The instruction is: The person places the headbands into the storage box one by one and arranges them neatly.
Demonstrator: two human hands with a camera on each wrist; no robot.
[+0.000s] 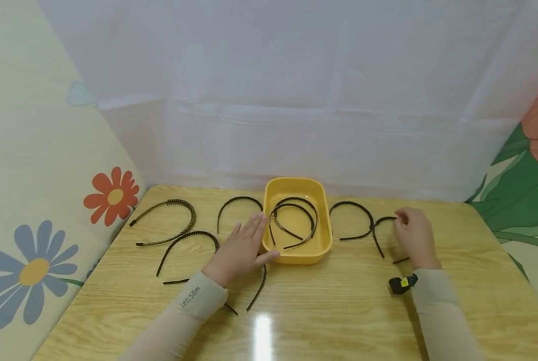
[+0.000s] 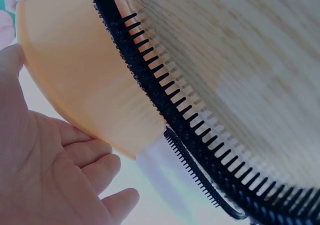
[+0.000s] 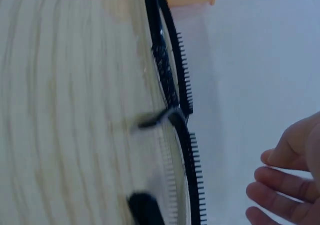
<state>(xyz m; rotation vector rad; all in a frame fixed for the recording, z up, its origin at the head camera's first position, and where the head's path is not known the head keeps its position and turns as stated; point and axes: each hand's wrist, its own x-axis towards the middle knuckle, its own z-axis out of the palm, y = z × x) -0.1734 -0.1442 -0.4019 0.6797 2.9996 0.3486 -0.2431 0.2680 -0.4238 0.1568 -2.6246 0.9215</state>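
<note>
A yellow plastic bin (image 1: 298, 259) stands at the table's back middle, with two dark toothed headbands (image 1: 315, 223) lying inside. My left hand (image 1: 244, 245) rests at the bin's left side; its fingers lie along the rim (image 2: 75, 122) and its thumb reaches the near corner. Under that wrist lies a black headband (image 1: 261, 290), partly hidden. At the right, my right hand (image 1: 415, 235) hovers over the rightmost headband (image 1: 378, 244). In the right wrist view its loosely bent fingers (image 3: 280, 197) appear apart from that toothed headband (image 3: 194, 160), with nothing between them.
Left of the bin lie a brownish coiled headband (image 1: 191, 210), a black one (image 1: 179, 239) and a thin one (image 1: 239, 198) behind my left hand. Another headband (image 1: 356, 204) sits right of the bin, touching the rightmost one. A white cloth (image 1: 251, 125) hangs behind the wooden table (image 1: 332, 311).
</note>
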